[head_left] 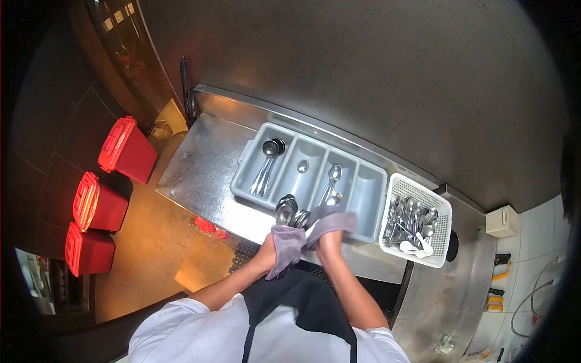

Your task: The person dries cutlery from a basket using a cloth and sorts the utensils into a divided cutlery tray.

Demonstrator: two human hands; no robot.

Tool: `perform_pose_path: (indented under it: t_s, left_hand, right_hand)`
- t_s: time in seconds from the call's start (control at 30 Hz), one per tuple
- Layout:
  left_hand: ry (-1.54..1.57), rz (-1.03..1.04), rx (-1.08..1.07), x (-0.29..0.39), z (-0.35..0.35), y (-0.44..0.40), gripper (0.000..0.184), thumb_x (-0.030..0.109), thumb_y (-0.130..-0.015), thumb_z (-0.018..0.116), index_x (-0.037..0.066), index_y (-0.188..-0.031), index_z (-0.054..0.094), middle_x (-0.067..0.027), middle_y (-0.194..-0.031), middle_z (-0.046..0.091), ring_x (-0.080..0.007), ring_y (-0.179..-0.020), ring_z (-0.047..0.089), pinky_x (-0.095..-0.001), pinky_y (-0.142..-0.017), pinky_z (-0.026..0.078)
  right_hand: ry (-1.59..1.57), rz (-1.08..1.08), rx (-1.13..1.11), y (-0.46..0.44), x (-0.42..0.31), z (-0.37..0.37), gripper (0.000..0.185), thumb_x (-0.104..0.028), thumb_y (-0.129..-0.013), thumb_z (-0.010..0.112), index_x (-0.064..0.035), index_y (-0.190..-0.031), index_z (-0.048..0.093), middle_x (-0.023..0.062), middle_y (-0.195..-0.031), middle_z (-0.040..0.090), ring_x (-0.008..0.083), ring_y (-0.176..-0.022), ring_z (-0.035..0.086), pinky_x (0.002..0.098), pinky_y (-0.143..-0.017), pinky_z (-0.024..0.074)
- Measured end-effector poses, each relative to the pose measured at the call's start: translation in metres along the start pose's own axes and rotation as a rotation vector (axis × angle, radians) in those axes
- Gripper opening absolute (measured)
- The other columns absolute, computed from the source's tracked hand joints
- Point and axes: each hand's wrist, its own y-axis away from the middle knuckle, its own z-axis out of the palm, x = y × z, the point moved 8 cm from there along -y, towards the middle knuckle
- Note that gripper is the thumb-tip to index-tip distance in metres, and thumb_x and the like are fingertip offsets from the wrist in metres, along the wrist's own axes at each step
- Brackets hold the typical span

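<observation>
Spoons (pixel 291 212), bunched, rise at one o'clock from the left hand (pixel 269 248), its grip seemingly closed round them through cloth (pixel 288 242); the right hand's (pixel 328 241) grip, covered, I cannot tell. Stiff, slippery metal probably; best held by handles. Tray (pixel 369 196): twelve o'clock.

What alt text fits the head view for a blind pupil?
A person's left hand and right hand hold metal spoons in purple cloth, at a grey four-compartment tray of cutlery on a steel counter; to its right, a white basket holds more.
</observation>
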Motion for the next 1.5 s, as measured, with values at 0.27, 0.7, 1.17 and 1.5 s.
perform_pose_path:
  t_s: [0.27,0.7,1.17,1.5]
  left_hand:
    - [0.289,-0.048,0.045,-0.015,-0.011,-0.011,0.011,0.013,-0.094,0.067,0.004,-0.099,0.065,-0.0018,-0.085,0.063,-0.0106,-0.077,0.062,-0.0268,-0.064,0.053]
    - [0.237,-0.101,0.014,-0.026,-0.014,-0.016,0.021,0.019,-0.095,0.069,0.002,-0.107,0.065,-0.0055,-0.087,0.065,-0.0136,-0.073,0.064,-0.0286,-0.061,0.053]
    - [0.141,-0.053,0.131,0.001,-0.011,-0.007,0.018,0.011,-0.094,0.069,0.000,-0.108,0.067,-0.0039,-0.091,0.068,-0.0108,-0.077,0.064,-0.0263,-0.064,0.053]
    - [0.217,0.138,-0.101,-0.012,-0.011,-0.028,0.009,0.013,-0.099,0.063,0.005,-0.104,0.065,-0.0035,-0.085,0.064,-0.0126,-0.073,0.063,-0.0278,-0.062,0.053]
  right_hand:
    - [-0.153,0.302,-0.225,-0.005,0.022,0.003,0.020,-0.026,-0.103,0.055,-0.0098,-0.106,0.066,0.0053,-0.089,0.066,0.0194,-0.081,0.068,0.0345,-0.073,0.0572]
    - [1.115,-0.768,-0.311,-0.026,-0.023,0.032,0.016,-0.015,-0.095,0.059,0.0001,-0.100,0.062,0.0102,-0.092,0.066,0.0207,-0.088,0.066,0.0383,-0.076,0.0526]
    - [-0.003,0.365,-0.235,0.026,0.032,0.031,0.019,-0.026,-0.102,0.055,-0.0083,-0.105,0.063,0.0039,-0.095,0.066,0.0158,-0.083,0.066,0.0318,-0.071,0.0546]
    - [-0.294,0.292,-0.316,-0.032,-0.012,0.011,0.030,-0.033,-0.104,0.052,-0.0057,-0.112,0.061,0.0104,-0.105,0.068,0.0207,-0.088,0.067,0.0371,-0.071,0.0559]
